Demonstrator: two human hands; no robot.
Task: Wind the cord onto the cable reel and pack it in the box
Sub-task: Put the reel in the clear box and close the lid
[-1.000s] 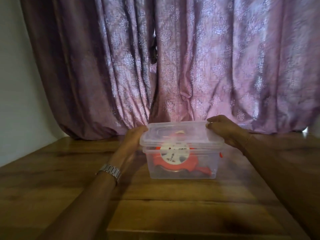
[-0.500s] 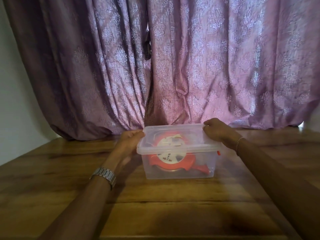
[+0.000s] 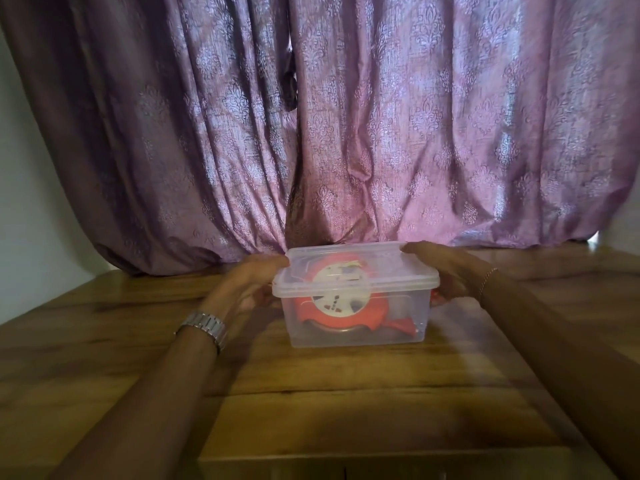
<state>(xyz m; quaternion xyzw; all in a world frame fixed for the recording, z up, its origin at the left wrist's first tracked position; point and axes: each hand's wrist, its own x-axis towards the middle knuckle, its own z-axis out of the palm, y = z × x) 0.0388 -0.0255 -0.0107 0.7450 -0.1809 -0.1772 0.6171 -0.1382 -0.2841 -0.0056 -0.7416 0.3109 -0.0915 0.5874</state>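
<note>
Your left hand (image 3: 247, 289) and right hand (image 3: 446, 271) grip the lidded box (image 3: 353, 299) near the desk's (image 3: 311, 403) far edge, fingers curled round its ends; with the cable reel (image 3: 341, 299) inside, the stiff, slick plastic probably handles light

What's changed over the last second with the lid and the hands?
The lid went from raised above the rim to seated on the box. The left hand and right hand slid from the lid's top corners down the box's ends, fingers now curled under the rim. The reel stayed inside; the box stayed put on the table.
</note>
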